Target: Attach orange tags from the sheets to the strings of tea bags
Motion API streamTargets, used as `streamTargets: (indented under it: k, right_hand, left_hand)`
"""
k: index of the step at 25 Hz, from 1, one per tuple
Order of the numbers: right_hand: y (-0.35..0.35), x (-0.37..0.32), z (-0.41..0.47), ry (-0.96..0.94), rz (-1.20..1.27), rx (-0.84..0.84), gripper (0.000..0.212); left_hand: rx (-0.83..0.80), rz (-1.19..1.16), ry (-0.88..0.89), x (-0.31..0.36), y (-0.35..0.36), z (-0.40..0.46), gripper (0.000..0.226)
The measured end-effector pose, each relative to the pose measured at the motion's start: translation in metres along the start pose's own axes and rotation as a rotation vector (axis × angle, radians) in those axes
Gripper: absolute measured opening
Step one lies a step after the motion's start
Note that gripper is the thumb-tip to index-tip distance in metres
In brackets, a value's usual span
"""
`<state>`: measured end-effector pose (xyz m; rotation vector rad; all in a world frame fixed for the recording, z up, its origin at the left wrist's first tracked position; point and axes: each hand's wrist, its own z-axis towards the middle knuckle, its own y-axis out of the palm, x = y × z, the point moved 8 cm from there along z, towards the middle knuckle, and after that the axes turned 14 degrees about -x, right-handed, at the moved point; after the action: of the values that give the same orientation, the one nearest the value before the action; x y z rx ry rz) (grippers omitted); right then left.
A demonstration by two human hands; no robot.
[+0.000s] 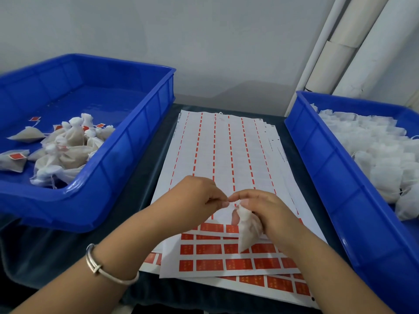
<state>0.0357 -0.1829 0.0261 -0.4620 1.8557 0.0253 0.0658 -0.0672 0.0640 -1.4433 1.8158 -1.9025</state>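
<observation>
A stack of white tag sheets [226, 155] lies in the middle of the table, with rows of orange tags [208, 249] left at its near end. My right hand [265, 209] holds a white tea bag [248, 232] over the orange rows. My left hand [195, 200] meets it fingertip to fingertip, and both pinch something small between them, seemingly the bag's thin string. Whether a tag is held there is too small to tell.
A blue tray [136, 137] at the left holds several tea bags with orange tags. A second blue tray [328, 159] at the right is piled with untagged white bags. White pipes [344, 53] run up the back right wall. A dark cloth covers the table.
</observation>
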Motion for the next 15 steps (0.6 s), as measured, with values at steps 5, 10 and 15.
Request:
streamTargets:
  k: [5, 10, 15]
  right_hand:
    - [-0.002, -0.005, -0.002, -0.002, -0.188, -0.026, 0.018]
    - [-0.009, 0.01, -0.009, 0.079, -0.188, -0.018, 0.029]
    - [-0.024, 0.034, -0.023, 0.074, 0.109, 0.041, 0.031]
  left_hand:
    - [0.014, 0.094, 0.026, 0.005, -0.014, -0.004, 0.026]
    - [0.02, 0.021, 0.026, 0.001, -0.017, 0.0, 0.024]
    - [0.246, -0.267, -0.213, -0.037, -0.001, -0.007, 0.018]
